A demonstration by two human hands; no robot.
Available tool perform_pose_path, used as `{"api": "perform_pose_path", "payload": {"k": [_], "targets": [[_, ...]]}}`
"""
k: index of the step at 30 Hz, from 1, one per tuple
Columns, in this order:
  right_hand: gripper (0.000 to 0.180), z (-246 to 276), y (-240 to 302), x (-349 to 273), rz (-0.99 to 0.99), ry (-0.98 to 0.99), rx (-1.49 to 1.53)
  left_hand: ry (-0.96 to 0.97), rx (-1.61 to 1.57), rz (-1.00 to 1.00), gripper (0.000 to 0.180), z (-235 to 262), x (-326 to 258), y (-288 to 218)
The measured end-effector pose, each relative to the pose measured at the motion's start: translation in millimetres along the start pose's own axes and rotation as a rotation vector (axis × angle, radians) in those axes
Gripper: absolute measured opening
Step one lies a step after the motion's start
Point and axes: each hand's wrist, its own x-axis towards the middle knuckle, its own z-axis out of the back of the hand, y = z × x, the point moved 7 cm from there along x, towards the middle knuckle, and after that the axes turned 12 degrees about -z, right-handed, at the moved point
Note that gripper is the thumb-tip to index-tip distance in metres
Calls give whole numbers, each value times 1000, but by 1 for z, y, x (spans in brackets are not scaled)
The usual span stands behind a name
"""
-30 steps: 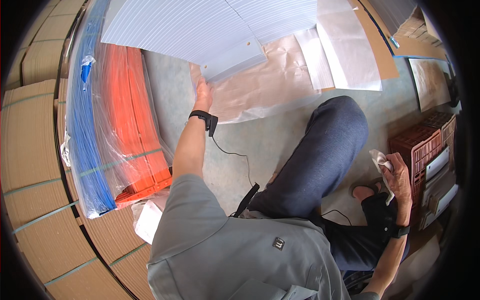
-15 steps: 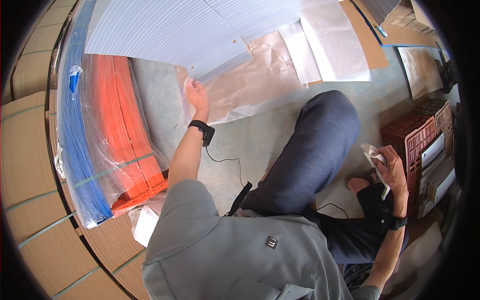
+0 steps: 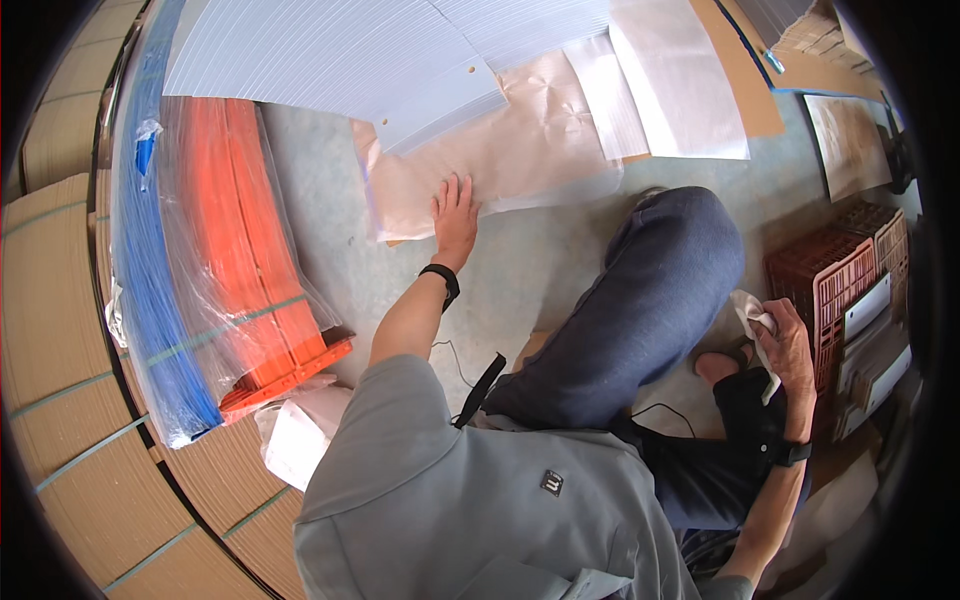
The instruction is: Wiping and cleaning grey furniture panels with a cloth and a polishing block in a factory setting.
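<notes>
My left hand (image 3: 455, 222) rests with its fingers stretched out on the near edge of a brown sheet (image 3: 530, 150) with a shiny clear film over it. Partly covering that sheet from behind are pale grey-blue ribbed panels (image 3: 340, 60), two small holes showing near their edge. Off to the right, beside my bent knee, my right hand (image 3: 792, 345) is closed around a crumpled white cloth (image 3: 748, 308). Two whitish sheets (image 3: 675, 90) lie over the brown sheet's right end.
At left stand orange strips (image 3: 235, 230) and blue strips (image 3: 165, 280) wrapped in clear plastic. Strapped stacks of brown cardboard (image 3: 55, 300) line the far left. Reddish-brown plastic crates (image 3: 815, 265) and flat panels (image 3: 872, 345) sit at right.
My left hand has moved right and nearer, from above the brown sheet's left end to flat on its near edge. My right hand keeps the cloth in nearly the same place.
</notes>
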Motion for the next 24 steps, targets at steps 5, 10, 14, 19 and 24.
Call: {"api": "perform_pose_path", "payload": {"k": [5,10,14,19,24], "targets": [[24,5,-1,-5,0,2,8,-25,22,-45,62,10,9,-15],[22,4,6,-8,36,-9,24,116,170,-7,41,11,32,-15],[23,6,0,-12,22,-33,25,142,366,-114,29,11,41,-16],[23,6,-7,-15,-10,-32,25,188,336,-195,29,10,43,-14],[23,4,-9,-15,16,-45,4,180,311,-217,29,11,44,-18]]}}
